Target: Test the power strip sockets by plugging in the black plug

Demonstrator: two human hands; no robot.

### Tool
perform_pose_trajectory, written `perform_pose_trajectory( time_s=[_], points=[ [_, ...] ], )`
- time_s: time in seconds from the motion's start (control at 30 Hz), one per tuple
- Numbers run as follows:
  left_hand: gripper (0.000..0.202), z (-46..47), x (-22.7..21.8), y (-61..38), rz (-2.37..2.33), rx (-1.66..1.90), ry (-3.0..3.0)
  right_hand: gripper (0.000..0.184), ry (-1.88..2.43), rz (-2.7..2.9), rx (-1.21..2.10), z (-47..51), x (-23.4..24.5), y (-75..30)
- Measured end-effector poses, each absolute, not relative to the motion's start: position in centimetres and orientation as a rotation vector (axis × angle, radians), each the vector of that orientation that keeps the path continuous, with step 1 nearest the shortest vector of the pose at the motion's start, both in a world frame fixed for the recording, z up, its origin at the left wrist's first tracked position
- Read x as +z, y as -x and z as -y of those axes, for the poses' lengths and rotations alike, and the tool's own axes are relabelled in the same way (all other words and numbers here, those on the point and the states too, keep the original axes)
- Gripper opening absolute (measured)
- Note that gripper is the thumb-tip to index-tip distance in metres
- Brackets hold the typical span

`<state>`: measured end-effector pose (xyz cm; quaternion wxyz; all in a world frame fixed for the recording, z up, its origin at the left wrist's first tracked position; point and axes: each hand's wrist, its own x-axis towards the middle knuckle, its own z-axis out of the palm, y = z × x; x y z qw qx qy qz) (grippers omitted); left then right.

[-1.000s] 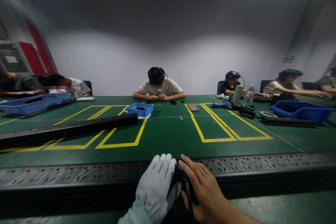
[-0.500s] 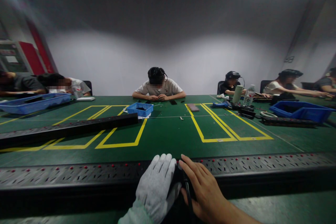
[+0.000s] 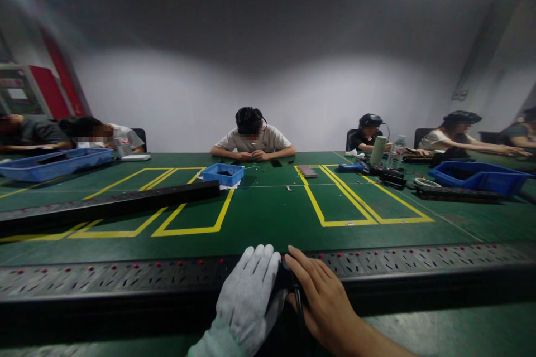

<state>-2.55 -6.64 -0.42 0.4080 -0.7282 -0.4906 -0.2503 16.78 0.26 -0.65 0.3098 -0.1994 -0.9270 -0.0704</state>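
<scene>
A long black bar (image 3: 125,276) with rows of slots and red dots, like a rack power strip, lies across the table in front of me. My left hand (image 3: 247,295), in a light grey glove, rests over it with fingers stretched out side by side. Bare and also stretched out, my right hand (image 3: 322,295) lies to the right, its fingertips over the bar's top. Between the hands a thick black cable (image 3: 298,309) runs down toward me, close against my right hand. What lies under my palms is hidden.
A second black bar (image 3: 109,202) lies slanted at the left. Blue bins stand at the far left (image 3: 54,164), centre (image 3: 224,175) and right (image 3: 481,176). Yellow tape marks the green table (image 3: 268,217). Several people sit opposite; a bottle (image 3: 397,152) stands at the right.
Both hands keep nearly the same place and pose. The view has shifted very slightly; nothing else visibly moved.
</scene>
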Motion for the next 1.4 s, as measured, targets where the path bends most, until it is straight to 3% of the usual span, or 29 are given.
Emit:
perform_pose_trajectory(
  time_s=[0.57,1.4],
  points=[
    [0.041,6.8,0.2,2.0,1.276,-0.725,1.771,0.059,0.497,2.337,-0.310,-0.4,-0.8,-16.2],
    [0.035,7.2,1.3,3.0,1.097,-0.598,1.841,0.052,0.489,2.257,-0.375,0.2,-0.2,-15.6]
  ],
)
